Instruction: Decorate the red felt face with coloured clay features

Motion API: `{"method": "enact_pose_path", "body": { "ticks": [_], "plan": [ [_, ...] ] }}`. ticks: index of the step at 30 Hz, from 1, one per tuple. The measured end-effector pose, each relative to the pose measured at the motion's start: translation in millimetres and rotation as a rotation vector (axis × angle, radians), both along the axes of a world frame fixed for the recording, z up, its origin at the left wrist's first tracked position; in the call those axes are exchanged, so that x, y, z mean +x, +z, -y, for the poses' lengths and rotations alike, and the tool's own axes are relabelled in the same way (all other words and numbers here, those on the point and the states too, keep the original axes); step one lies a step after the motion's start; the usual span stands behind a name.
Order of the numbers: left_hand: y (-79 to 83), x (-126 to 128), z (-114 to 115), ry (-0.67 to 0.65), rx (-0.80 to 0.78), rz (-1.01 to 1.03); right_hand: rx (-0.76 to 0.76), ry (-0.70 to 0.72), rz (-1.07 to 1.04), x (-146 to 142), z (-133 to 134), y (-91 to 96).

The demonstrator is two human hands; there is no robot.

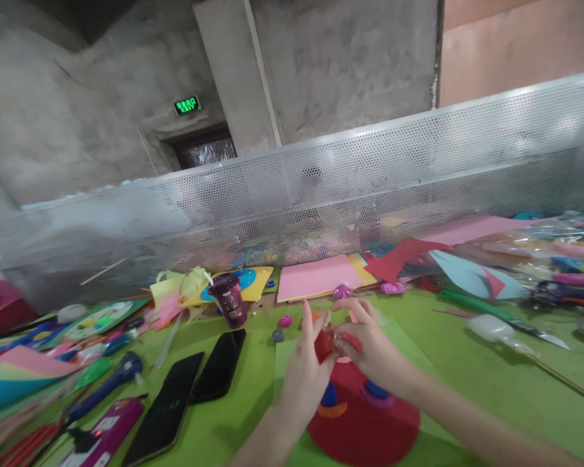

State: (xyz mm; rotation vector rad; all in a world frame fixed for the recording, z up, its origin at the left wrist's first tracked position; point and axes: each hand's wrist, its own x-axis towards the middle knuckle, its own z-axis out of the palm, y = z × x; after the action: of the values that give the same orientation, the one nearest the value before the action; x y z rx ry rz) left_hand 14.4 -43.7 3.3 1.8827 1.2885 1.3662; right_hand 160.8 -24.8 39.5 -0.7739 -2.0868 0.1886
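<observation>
My left hand (pixel 304 366) and my right hand (pixel 377 347) meet over the paper work, both closed on a lump of soft red clay (pixel 324 345). Part of the lump sticks out between my right fingers. My left index finger points upward. Below the hands lies a dark red paper circle (pixel 365 431) on a light green sheet (pixel 425 363). Blue clay pieces rest on it, one edged with an orange strip (pixel 333 410) and one with a purple strip. My wrists cover part of the circle.
Left of my hands lie two black phones (pixel 168 408), with a purple drink cup (pixel 228 299) behind them. A glue gun (pixel 107 386) and scissors-like red handles are far left. At right lie a green-handled knife (pixel 506 314) and a white spoon-shaped tool (pixel 491 329). A perforated metal screen (pixel 272 201) stands behind.
</observation>
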Motion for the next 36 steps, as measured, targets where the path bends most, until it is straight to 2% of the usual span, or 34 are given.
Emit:
{"method": "enact_pose_path", "body": {
  "ticks": [4,7,12,18,27,31,36],
  "plan": [
    [6.1,0,0,0.011,-0.010,0.018,0.079,-0.039,-0.014,3,-4,-2.2],
    [6.7,-2,-2,0.015,0.010,0.011,0.107,-0.083,0.052,5,-9,-2.3],
    [-2.6,-5,-6,-0.003,0.084,-0.071,0.046,-0.104,0.208,6,-12,-1.3],
    [-10.9,-5,-5,-0.022,0.185,-0.164,-0.027,-0.072,0.137,1,-9,-4.8],
    [-3.0,-2,-8,0.024,0.116,-0.057,0.111,-0.151,0.122,-1,-8,-14.1],
    [0.0,-5,-9,0.055,0.168,-0.164,0.168,-0.129,0.075,2,-11,-9.7],
    [-5.1,-5,-11,0.061,0.197,-0.368,0.144,-0.087,0.082,5,-15,-6.3]
  ]
}}
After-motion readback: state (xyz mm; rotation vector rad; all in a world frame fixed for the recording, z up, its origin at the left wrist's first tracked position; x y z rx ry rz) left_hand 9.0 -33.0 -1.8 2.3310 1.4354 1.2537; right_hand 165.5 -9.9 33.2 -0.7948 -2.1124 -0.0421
